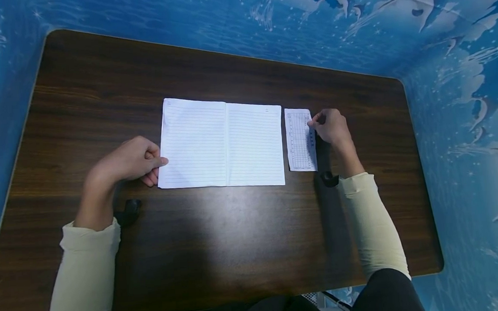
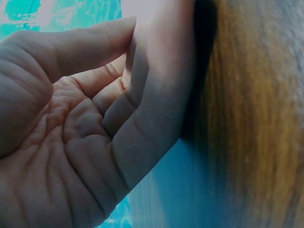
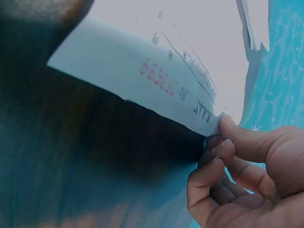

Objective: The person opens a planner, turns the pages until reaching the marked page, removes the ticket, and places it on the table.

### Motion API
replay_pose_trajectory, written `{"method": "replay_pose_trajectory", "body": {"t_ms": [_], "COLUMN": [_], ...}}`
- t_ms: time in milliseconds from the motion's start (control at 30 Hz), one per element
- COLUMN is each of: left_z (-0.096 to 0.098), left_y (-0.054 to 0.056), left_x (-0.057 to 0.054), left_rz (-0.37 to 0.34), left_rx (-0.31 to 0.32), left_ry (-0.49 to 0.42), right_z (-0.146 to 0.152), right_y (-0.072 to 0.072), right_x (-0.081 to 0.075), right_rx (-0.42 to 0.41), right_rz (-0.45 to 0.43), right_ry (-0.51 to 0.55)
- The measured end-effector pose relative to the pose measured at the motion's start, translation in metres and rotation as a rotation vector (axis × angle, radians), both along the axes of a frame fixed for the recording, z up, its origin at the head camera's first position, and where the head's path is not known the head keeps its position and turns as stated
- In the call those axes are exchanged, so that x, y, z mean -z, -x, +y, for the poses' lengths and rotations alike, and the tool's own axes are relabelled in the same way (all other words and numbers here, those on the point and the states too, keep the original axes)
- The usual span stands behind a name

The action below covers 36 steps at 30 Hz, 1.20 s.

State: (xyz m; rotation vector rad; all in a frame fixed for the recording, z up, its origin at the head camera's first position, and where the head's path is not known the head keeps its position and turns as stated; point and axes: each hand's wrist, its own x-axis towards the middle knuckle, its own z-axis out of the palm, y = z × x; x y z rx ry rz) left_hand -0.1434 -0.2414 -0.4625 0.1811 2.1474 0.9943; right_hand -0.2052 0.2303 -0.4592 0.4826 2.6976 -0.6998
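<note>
An open lined notebook (image 1: 197, 144) lies flat on the table with blank pages showing. My left hand (image 1: 140, 160) pinches its left edge between thumb and curled fingers; in the left wrist view the thumb (image 2: 90, 45) meets the fingers at a bright page edge. To the right of the notebook is a narrow printed slip (image 1: 301, 140) with a ruled grid. My right hand (image 1: 332, 125) pinches the slip's right edge near its top. The right wrist view shows that edge lifted off the table, with red digits printed along the slip (image 3: 159, 78).
The dark wooden table (image 1: 253, 231) has rounded corners. Blue cloth with dolphin prints (image 1: 463, 90) hangs behind it and on both sides. A dark strap end (image 1: 129, 211) sticks out by the left wrist, and another (image 1: 329, 179) by the right wrist.
</note>
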Motion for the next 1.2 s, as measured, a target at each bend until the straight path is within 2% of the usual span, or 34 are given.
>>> {"method": "replay_pose_trajectory", "body": {"t_ms": [333, 500, 833, 1200], "left_z": [0.000, -0.001, 0.000, 0.002], "left_y": [0.002, 0.002, 0.001, -0.001], "left_x": [-0.002, -0.004, -0.007, -0.008], "left_rz": [-0.010, -0.013, -0.010, -0.006], "left_rx": [-0.004, 0.000, -0.006, -0.003], "left_ry": [0.004, 0.004, 0.010, 0.015], "right_z": [-0.005, -0.016, -0.046, -0.063], "right_y": [-0.007, -0.016, -0.031, -0.032], "right_x": [0.001, 0.001, 0.001, 0.004], "right_rx": [0.066, 0.022, -0.089, -0.100], "right_rz": [0.090, 0.122, 0.073, 0.065], "right_ry": [0.025, 0.069, 0.130, 0.099]}}
